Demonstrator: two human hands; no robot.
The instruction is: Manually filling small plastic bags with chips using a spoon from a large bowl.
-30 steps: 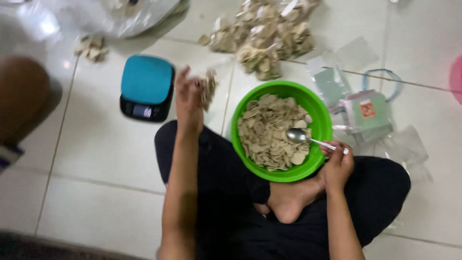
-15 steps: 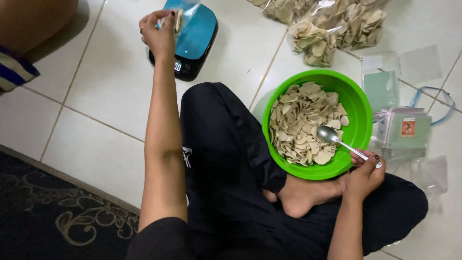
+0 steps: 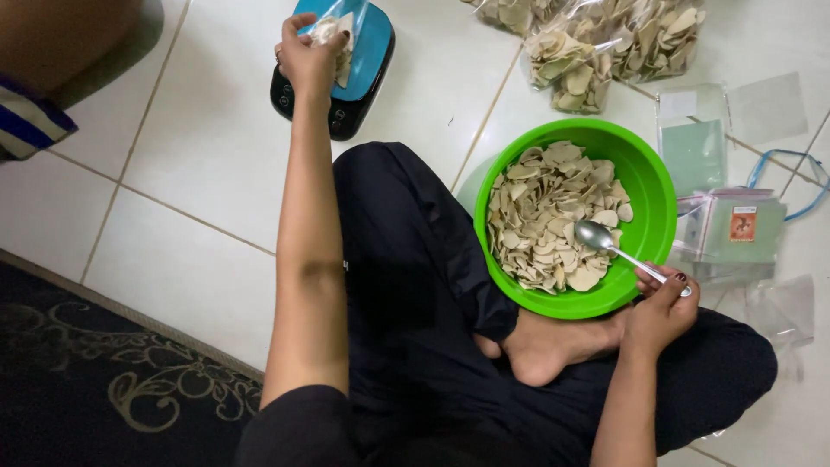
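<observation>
Seated cross-legged on the tiled floor [image 3: 190, 216], we closed our left hand [image 3: 304, 59] around a small clear bag of pale chips [image 3: 339, 36], holding it over the blue-topped kitchen scale [image 3: 367, 52]. Our right hand [image 3: 661, 311] gripped the handle of a metal spoon [image 3: 605, 242], its bowl resting on the chips heaped in the green bowl [image 3: 653, 195] set against our knee. Filled chip bags [image 3: 605, 47] lay beyond the bowl, with empty clear pouches [image 3: 731, 229] just to its right and a dark patterned rug [image 3: 95, 380] at the left edge.
</observation>
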